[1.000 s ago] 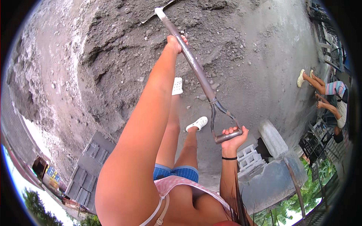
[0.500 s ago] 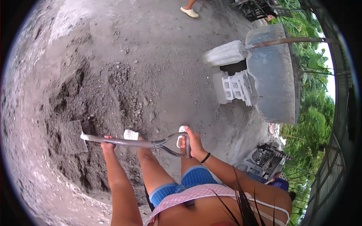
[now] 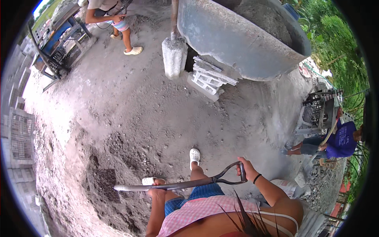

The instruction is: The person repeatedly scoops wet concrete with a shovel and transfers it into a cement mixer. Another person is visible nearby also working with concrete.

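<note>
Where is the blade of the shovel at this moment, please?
In the head view the shovel blade sits lower left, on the dark sand pile, left of the left hand gripping the shaft.

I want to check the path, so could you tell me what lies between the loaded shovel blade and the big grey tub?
In the head view, only bare, sandy ground lies between the shovel blade and the tub.

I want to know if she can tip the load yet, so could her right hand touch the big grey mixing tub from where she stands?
Probably not. The right hand grips the shovel handle near her body, and the grey tub sits well beyond, across bare ground.
</note>
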A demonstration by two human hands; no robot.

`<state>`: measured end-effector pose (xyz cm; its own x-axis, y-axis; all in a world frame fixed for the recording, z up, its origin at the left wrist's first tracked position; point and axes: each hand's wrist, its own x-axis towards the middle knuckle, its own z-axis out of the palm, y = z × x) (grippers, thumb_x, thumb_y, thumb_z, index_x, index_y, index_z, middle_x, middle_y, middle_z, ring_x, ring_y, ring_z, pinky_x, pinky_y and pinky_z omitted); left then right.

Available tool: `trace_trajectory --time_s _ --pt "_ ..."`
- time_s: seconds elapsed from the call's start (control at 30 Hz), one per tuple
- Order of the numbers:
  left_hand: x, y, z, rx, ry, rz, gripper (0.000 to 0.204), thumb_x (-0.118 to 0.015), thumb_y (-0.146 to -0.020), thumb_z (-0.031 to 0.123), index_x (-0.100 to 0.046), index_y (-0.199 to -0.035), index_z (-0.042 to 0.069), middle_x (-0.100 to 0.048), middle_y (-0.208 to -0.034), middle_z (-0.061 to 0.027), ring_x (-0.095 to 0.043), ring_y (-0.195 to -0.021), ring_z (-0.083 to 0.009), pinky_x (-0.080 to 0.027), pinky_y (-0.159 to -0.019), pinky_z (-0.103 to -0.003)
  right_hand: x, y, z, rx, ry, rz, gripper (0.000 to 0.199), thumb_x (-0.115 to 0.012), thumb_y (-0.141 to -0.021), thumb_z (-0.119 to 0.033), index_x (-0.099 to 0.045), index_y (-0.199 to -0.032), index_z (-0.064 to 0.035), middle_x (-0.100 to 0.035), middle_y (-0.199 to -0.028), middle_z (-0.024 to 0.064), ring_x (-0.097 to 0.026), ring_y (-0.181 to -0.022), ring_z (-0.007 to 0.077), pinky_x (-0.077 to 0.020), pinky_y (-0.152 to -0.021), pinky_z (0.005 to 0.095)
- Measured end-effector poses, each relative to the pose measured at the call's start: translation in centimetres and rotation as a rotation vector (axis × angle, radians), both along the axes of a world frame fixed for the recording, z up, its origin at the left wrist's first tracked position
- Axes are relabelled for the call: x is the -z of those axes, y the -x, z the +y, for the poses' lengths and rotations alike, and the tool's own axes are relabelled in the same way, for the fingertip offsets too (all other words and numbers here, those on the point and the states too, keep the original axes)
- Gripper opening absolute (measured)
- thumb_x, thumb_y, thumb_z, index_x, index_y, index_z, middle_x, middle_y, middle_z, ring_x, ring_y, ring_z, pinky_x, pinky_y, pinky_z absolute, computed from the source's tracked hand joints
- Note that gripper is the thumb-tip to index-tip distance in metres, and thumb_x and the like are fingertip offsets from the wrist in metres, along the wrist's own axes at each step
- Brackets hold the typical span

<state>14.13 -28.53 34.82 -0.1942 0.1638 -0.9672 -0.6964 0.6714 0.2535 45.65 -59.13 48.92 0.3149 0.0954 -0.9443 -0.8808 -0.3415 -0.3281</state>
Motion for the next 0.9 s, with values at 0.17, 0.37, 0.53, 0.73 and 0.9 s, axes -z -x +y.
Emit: trace_trajectory --time_s 0.17,0.37,0.53,0.73,0.9 --pt "-13.0 -17.6 0.5 0.300 -0.263 -0.018 0.039 -0.024 -0.087 0.042 -0.041 -0.070 0.011 -0.044 -0.057 -0.0027 -0.044 -0.048 -0.0171 -0.041 -0.046 -0.031 0.6 -2.9 -9.5 0.314 -0.158 0.041 0.045 -0.056 -0.078 -0.050 -0.049 -0.060 -0.0088 -0.045 -0.047 0.0033 -0.044 -0.041 0.0183 -0.0418 -0.048 0.0354" --pt "-27.2 -38.9 1.2 0.781 -0.749 -0.387 0.032 -0.028 -0.085 0.030 -0.046 -0.083 0.004 -0.052 -0.070 -0.0105 -0.051 -0.063 -0.0229 -0.045 -0.061 -0.037 2.7 -2.1 -9.1 0.731 -0.621 0.165 0.045 -0.052 -0.081 -0.051 -0.049 -0.059 -0.0113 -0.042 -0.046 -0.0012 -0.041 -0.040 0.0136 -0.0394 -0.048 0.0305" --pt "-35.3 -55.3 4.8 1.173 -0.945 -0.805 0.067 -0.022 -0.089 0.046 -0.033 -0.123 -0.011 -0.049 -0.109 -0.0256 -0.050 -0.098 -0.0331 -0.037 -0.092 -0.045 -0.9 -4.0 -0.4 0.851 -0.990 0.423 0.034 -0.060 -0.082 -0.033 -0.046 -0.064 -0.0078 -0.043 -0.050 0.0000 -0.047 -0.046 0.0120 -0.0477 -0.049 0.0277" --pt "-39.5 -69.2 0.9 1.262 -0.927 -0.406 0.063 -0.029 -0.086 0.047 -0.043 -0.117 -0.005 -0.054 -0.108 -0.0219 -0.054 -0.097 -0.0326 -0.042 -0.088 -0.042 -5.6 -4.7 6.9 1.008 -1.160 0.563 0.028 -0.052 -0.089 -0.028 -0.050 -0.070 -0.0073 -0.049 -0.055 0.0032 -0.050 -0.050 0.0127 -0.0481 -0.048 0.0260" --pt "-40.7 -71.6 2.8 1.231 -0.975 -0.406 0.050 -0.029 -0.090 0.035 -0.038 -0.124 -0.001 -0.052 -0.112 -0.0208 -0.057 -0.091 -0.0313 -0.046 -0.079 -0.044 -13.2 -5.9 4.4 1.182 -1.169 0.429 0.028 -0.055 -0.088 -0.029 -0.051 -0.073 -0.0061 -0.051 -0.061 0.0024 -0.051 -0.055 0.0162 -0.0493 -0.065 0.0312"
